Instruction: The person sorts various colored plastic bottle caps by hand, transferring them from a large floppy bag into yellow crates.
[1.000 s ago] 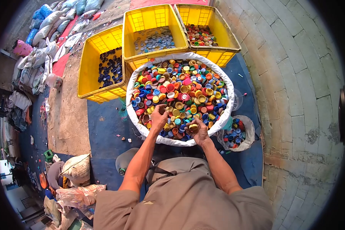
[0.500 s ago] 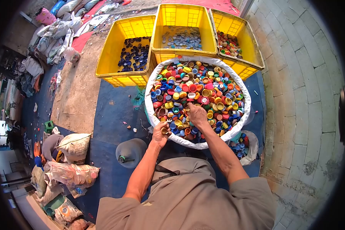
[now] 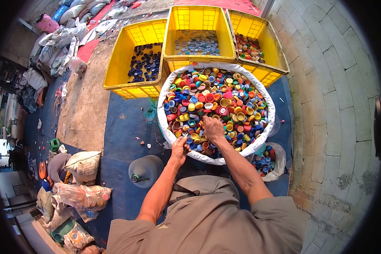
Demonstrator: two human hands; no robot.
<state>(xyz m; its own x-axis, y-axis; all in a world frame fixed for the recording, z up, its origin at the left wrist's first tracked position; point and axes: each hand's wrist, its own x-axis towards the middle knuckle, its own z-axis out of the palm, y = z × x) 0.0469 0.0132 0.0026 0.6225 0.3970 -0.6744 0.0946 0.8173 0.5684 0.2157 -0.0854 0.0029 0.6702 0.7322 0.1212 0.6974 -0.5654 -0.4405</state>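
A round container with a white cloth rim (image 3: 270,106) is full of mixed coloured bottle caps (image 3: 213,97). Over the caps near the container's middle is my right hand (image 3: 214,128), its fingers pinched downward; what they hold, if anything, is hidden. My left hand (image 3: 180,149) is at the near left rim, fingers curled around something small and pale at the fingertips, too small to name. Behind the container stand three yellow crates: the left crate (image 3: 114,70) holds dark blue caps, the middle crate (image 3: 199,17) pale blue ones, the right crate (image 3: 275,51) red, orange and green ones.
A large translucent bottle (image 3: 146,169) lies on the blue ground sheet (image 3: 122,127) left of my left arm. Right of the container is a small white sack (image 3: 279,163) with blue caps. Stuffed sacks (image 3: 84,167) lie at left, and a block wall (image 3: 330,106) runs along the right.
My right hand has shifted slightly left and nearer over the caps. My left hand has turned, and the brownish cap seen in it before no longer shows; something pale shows at its fingertips.
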